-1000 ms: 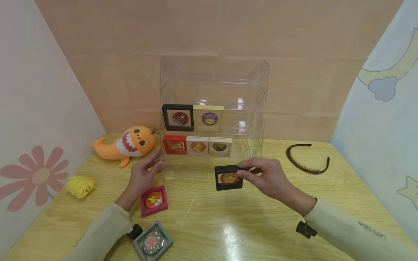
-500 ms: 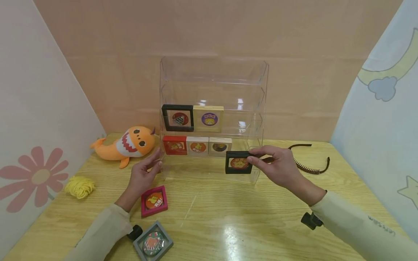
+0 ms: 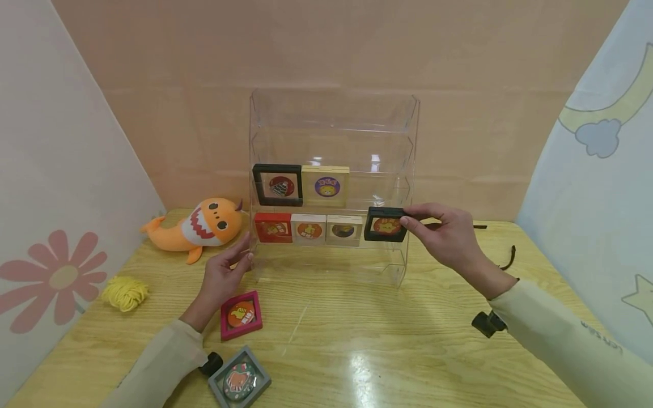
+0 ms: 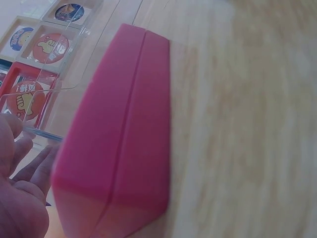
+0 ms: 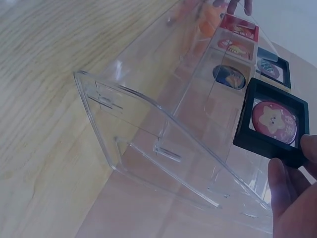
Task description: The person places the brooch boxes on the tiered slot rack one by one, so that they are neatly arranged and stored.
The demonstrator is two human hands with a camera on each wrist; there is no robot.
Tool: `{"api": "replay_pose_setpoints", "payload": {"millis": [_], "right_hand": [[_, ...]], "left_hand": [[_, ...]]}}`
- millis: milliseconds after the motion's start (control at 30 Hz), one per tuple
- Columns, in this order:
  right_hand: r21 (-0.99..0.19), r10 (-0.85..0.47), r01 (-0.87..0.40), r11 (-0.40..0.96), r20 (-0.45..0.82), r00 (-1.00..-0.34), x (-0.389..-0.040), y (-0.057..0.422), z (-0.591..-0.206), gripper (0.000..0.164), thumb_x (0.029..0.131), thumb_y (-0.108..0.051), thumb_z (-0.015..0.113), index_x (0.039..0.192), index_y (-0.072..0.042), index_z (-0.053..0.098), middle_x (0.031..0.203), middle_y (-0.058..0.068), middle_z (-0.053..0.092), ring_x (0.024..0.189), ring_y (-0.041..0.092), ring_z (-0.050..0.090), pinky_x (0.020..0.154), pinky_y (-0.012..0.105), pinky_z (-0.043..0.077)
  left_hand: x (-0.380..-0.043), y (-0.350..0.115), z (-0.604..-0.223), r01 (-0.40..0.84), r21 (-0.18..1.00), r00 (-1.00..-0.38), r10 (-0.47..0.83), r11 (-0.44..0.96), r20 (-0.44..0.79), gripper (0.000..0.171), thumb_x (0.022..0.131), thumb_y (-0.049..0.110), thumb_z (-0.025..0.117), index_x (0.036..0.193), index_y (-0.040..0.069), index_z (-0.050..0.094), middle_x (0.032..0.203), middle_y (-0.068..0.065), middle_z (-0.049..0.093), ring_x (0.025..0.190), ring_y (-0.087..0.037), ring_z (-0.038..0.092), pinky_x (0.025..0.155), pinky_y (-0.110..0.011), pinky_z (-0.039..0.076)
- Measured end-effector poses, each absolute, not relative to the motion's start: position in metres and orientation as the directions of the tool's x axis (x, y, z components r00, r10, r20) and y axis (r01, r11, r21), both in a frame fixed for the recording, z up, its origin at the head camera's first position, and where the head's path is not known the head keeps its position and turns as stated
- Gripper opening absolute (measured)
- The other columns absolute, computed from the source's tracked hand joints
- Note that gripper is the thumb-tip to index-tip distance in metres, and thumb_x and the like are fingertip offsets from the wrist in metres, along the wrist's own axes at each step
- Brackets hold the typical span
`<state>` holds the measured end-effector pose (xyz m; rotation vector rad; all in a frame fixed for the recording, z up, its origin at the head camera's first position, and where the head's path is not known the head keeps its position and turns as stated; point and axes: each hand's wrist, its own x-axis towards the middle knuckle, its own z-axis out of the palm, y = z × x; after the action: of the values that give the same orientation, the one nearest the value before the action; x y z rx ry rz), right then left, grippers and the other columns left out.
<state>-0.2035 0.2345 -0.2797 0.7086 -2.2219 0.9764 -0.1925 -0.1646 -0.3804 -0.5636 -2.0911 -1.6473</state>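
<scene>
My right hand (image 3: 449, 235) pinches a small black display frame (image 3: 386, 225) by its right edge, between thumb and fingers. A red badge with a yellow star sits inside this frame. It is upright at the lower filled tier of the clear acrylic display rack (image 3: 334, 258), right of a cream frame (image 3: 344, 230) with a gap between them. Whether it rests on the tier, I cannot tell. At the rack's lower left edge, my left hand (image 3: 224, 277) holds the side panel between thumb and fingers. Below that hand, a magenta frame (image 3: 241, 315) lies on the table.
A grey frame (image 3: 240, 378) lies near the left sleeve. Red (image 3: 272, 227) and white (image 3: 308, 229) frames share the lower tier; black (image 3: 278, 185) and yellow (image 3: 325, 186) ones stand above. Left are an orange plush shark (image 3: 214, 229) and yellow yarn (image 3: 125, 293); right, a headband (image 3: 510, 258).
My right hand has carried the black star frame up and to the right, from over the table in front to the rack's lower filled tier. My left hand has stayed in place.
</scene>
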Motion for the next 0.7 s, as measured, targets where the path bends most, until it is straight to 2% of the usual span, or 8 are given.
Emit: {"api": "replay_pose_setpoints", "payload": {"millis": [167, 700], "right_hand": [[-0.455, -0.203, -0.659, 0.599, 0.710, -0.675, -0.209, 0.236, -0.277, 0.014, 0.081, -0.001, 0.073, 0.095, 0.000, 0.074, 0.085, 0.011, 0.071, 0.077, 0.027, 0.068, 0.062, 0.011, 0.051], [-0.455, -0.172, -0.632, 0.627, 0.710, -0.683, -0.226, 0.230, -0.281, 0.014, 0.083, -0.002, 0.073, 0.096, 0.002, 0.072, 0.088, 0.013, 0.070, 0.078, 0.024, 0.067, 0.062, 0.007, 0.049]], "left_hand": [[-0.193, -0.165, -0.381, 0.552, 0.804, -0.831, 0.061, 0.219, 0.554, 0.042, 0.087, -0.018, 0.054, 0.128, -0.014, 0.048, 0.123, -0.030, 0.053, 0.099, -0.050, 0.055, 0.070, -0.026, 0.055], [-0.192, -0.165, -0.381, 0.543, 0.811, -0.836, 0.055, 0.217, 0.546, 0.042, 0.087, -0.018, 0.054, 0.128, -0.014, 0.048, 0.122, -0.030, 0.053, 0.099, -0.051, 0.055, 0.069, -0.024, 0.055]]}}
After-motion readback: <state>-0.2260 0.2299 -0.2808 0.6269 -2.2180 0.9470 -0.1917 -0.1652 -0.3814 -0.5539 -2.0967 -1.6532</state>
